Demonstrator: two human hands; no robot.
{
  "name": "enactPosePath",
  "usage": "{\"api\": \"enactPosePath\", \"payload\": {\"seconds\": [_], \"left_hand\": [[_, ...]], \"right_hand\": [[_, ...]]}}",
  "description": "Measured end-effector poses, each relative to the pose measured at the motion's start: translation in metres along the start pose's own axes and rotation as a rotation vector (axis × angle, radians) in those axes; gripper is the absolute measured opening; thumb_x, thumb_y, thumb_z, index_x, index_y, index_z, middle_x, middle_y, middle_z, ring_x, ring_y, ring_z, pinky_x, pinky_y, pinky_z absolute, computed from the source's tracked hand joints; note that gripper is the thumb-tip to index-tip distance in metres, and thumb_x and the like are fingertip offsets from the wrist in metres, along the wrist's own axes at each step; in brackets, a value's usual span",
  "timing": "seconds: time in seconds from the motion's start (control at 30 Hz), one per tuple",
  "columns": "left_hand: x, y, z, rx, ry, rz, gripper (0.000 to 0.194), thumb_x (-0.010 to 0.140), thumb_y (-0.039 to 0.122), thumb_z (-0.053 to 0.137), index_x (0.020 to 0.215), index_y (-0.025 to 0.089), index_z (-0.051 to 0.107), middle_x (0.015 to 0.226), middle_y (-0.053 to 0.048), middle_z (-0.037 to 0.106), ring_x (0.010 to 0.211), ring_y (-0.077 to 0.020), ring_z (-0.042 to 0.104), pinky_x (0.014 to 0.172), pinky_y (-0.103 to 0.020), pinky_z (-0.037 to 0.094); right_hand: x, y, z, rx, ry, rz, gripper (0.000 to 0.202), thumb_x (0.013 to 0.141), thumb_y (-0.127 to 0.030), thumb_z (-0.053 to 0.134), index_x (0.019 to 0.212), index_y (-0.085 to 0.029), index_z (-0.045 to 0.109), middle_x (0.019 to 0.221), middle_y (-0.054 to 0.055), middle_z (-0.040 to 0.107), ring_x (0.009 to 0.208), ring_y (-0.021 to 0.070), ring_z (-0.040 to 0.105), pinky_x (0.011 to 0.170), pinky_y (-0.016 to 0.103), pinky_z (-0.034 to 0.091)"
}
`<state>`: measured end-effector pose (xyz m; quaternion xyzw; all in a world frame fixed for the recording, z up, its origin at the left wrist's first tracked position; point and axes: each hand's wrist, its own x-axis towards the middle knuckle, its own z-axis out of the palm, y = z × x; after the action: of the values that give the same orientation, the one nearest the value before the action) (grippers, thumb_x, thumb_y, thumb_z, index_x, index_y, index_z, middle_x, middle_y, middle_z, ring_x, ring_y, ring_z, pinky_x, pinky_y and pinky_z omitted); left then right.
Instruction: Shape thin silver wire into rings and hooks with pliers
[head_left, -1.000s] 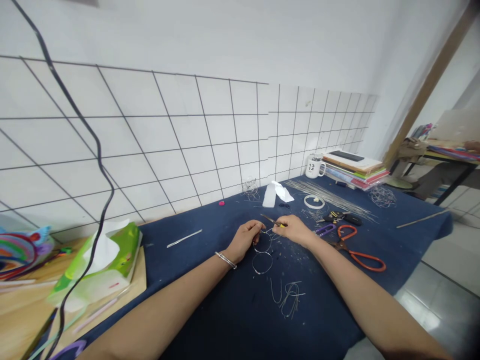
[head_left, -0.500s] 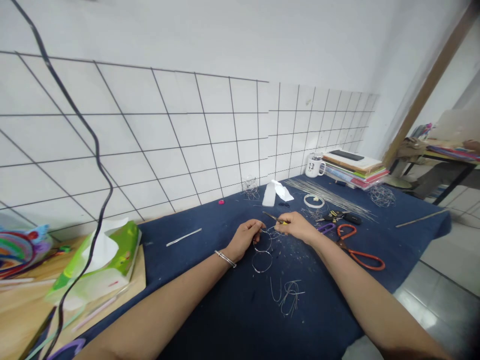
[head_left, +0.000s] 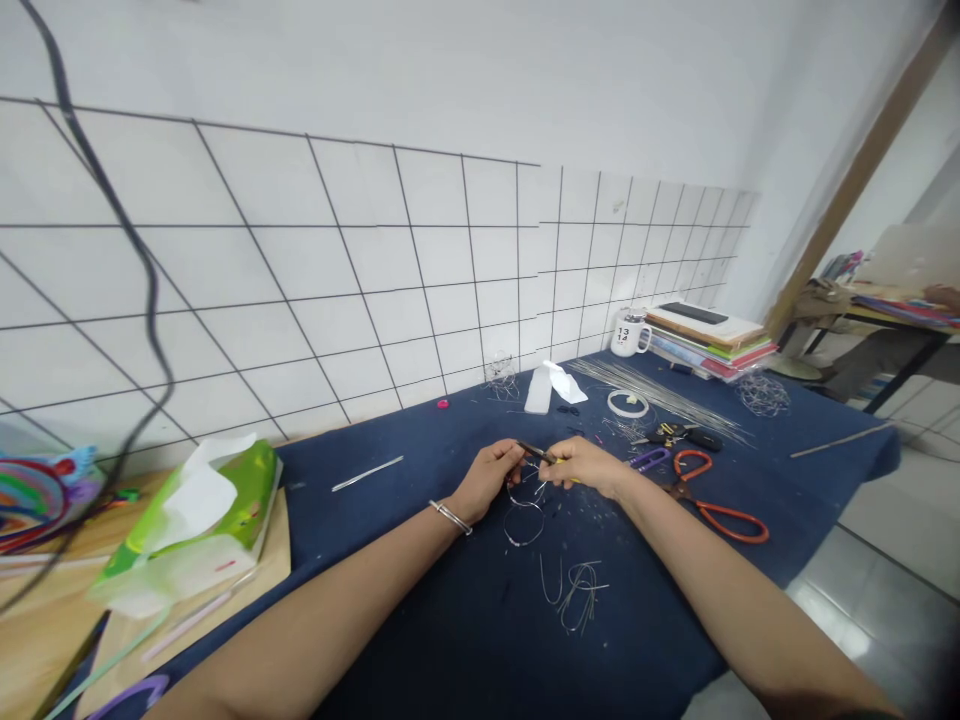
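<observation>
Pinched between the fingers of my left hand (head_left: 489,482) is a thin wire frame (head_left: 524,523) with round loops that hang over the dark blue cloth. A silver bangle circles my left wrist. My right hand (head_left: 581,467) is closed around pliers (head_left: 537,453) with dark jaws and a bit of yellow on the handle. The jaws point left and reach the wire beside my left fingertips; their exact contact is too small to tell. Below the hands lies a small bundle of bent wires (head_left: 583,597).
Orange-handled scissors (head_left: 720,500), black pliers (head_left: 679,434) and a white ring spool (head_left: 628,403) lie right of my hands. Long wires (head_left: 660,393), a mug (head_left: 628,332) and stacked books (head_left: 709,340) are farther back. A green tissue pack (head_left: 202,520) is at left.
My right hand has turned and moved slightly left and down, bringing the pliers' jaws to my left fingertips. My left hand has barely moved. The black cable at left has swung left.
</observation>
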<state>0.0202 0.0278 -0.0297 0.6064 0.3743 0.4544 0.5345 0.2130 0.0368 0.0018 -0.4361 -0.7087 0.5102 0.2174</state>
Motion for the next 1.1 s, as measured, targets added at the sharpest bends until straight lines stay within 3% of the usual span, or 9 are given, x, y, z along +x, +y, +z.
{"api": "enactPosePath", "payload": {"seconds": [0.23, 0.5, 0.7, 0.9, 1.1], "left_hand": [[-0.0010, 0.0002, -0.0002, -0.007, -0.006, 0.009, 0.033, 0.079, 0.045, 0.047, 0.074, 0.013, 0.055, 0.057, 0.001, 0.050, 0.050, -0.0082, 0.043, 0.049, -0.020, 0.033], [-0.0007, -0.0014, -0.0005, -0.014, -0.003, 0.025, 0.032, 0.079, 0.043, 0.048, 0.079, 0.012, 0.057, 0.056, 0.001, 0.050, 0.049, -0.0077, 0.043, 0.050, -0.020, 0.034], [-0.0011, 0.0011, 0.0003, -0.043, -0.026, 0.010, 0.033, 0.079, 0.044, 0.048, 0.075, 0.012, 0.057, 0.056, 0.001, 0.050, 0.050, -0.0076, 0.044, 0.051, -0.021, 0.034], [-0.0013, 0.0054, 0.0020, -0.119, -0.040, -0.036, 0.035, 0.075, 0.044, 0.054, 0.089, 0.013, 0.058, 0.070, -0.001, 0.055, 0.051, -0.0068, 0.045, 0.050, -0.021, 0.035], [-0.0008, 0.0026, 0.0016, -0.114, -0.035, -0.048, 0.032, 0.072, 0.041, 0.058, 0.088, 0.012, 0.057, 0.070, -0.002, 0.055, 0.050, -0.0066, 0.046, 0.048, -0.019, 0.035]], "right_hand": [[-0.0023, -0.0035, 0.0000, 0.009, 0.004, 0.003, 0.022, 0.063, -0.034, 0.063, 0.074, -0.016, 0.064, 0.065, 0.000, 0.059, 0.060, 0.0091, 0.053, 0.054, 0.020, 0.042], [-0.0052, -0.0070, 0.0026, 0.117, -0.088, 0.017, 0.024, 0.063, -0.035, 0.064, 0.076, -0.015, 0.065, 0.072, 0.002, 0.063, 0.058, 0.0086, 0.053, 0.052, 0.020, 0.041], [-0.0039, -0.0057, 0.0033, 0.125, -0.026, 0.019, 0.027, 0.062, -0.036, 0.065, 0.077, -0.013, 0.065, 0.070, 0.003, 0.064, 0.056, 0.0081, 0.053, 0.052, 0.020, 0.041], [-0.0049, -0.0051, -0.0014, 0.188, 0.023, -0.011, 0.028, 0.062, -0.036, 0.066, 0.079, -0.013, 0.064, 0.073, 0.004, 0.064, 0.057, 0.0088, 0.053, 0.056, 0.022, 0.043], [-0.0039, -0.0033, -0.0022, 0.216, 0.037, -0.019, 0.027, 0.063, -0.035, 0.065, 0.078, -0.013, 0.063, 0.069, 0.003, 0.061, 0.057, 0.0091, 0.052, 0.057, 0.023, 0.043]]}}
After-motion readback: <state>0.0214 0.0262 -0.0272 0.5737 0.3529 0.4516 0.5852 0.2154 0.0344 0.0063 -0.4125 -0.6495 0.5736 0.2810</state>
